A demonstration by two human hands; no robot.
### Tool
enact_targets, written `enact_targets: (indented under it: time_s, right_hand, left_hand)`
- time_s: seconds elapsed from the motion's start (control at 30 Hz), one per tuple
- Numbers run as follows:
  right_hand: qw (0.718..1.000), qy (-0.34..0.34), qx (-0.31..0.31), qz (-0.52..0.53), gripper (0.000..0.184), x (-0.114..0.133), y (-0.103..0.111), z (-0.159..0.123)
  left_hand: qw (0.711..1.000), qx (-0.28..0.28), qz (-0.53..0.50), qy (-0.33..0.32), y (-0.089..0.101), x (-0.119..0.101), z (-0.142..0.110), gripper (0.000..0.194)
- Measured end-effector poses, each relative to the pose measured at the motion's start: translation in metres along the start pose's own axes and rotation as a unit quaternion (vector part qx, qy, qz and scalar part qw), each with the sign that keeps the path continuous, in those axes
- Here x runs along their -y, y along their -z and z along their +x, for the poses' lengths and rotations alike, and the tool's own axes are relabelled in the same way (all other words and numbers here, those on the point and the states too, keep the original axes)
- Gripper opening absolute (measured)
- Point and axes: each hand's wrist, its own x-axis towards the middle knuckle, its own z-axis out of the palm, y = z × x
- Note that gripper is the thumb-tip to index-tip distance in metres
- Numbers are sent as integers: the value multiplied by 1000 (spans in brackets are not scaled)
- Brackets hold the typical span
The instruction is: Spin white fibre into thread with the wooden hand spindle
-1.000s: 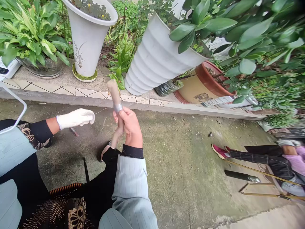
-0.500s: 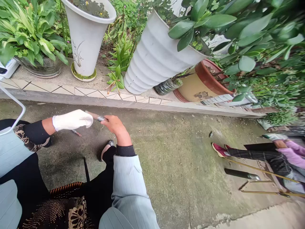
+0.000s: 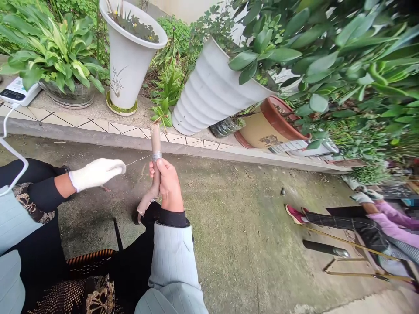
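Observation:
My right hand [image 3: 167, 181], bare, is wrapped round a crooked brown stick [image 3: 156, 139], which it holds upright. Silvery wire [image 3: 157, 155] is wound in a tight band about the stick just above my thumb. From that band a thin strand runs leftward to my left hand [image 3: 100, 173], which wears a white knitted glove. The gloved fingers are curled together at the strand's end; their tips are hidden from me. Below my right hand the stick bends down and left, in front of my shoe.
A tiled ledge [image 3: 98, 125] runs across the front, bearing a tall white planter [image 3: 131, 65], a ribbed white pot [image 3: 209, 91] and a tan pot [image 3: 262, 126]. A white cable [image 3: 15, 152] hangs at left. At right sits another person in pink sleeves [image 3: 393, 224], wearing gloves.
The stick has swung from lying sideways between my hands to upright in my right hand. My left hand has moved off it to the left, and a strand of wire now stretches between.

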Motion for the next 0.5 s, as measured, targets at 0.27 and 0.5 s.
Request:
enact_targets:
  time_s: [0.27,0.5]
  right_hand:
    - [881,6,10,-473,25,-23,-6,15]
    - [807,-44,283,-517,17,-14,-21,4]
  left_hand:
    - [937,20,314,-151,5,-16,-7,25]
    - [930,-20,337,-148,18,-4,-5,18]
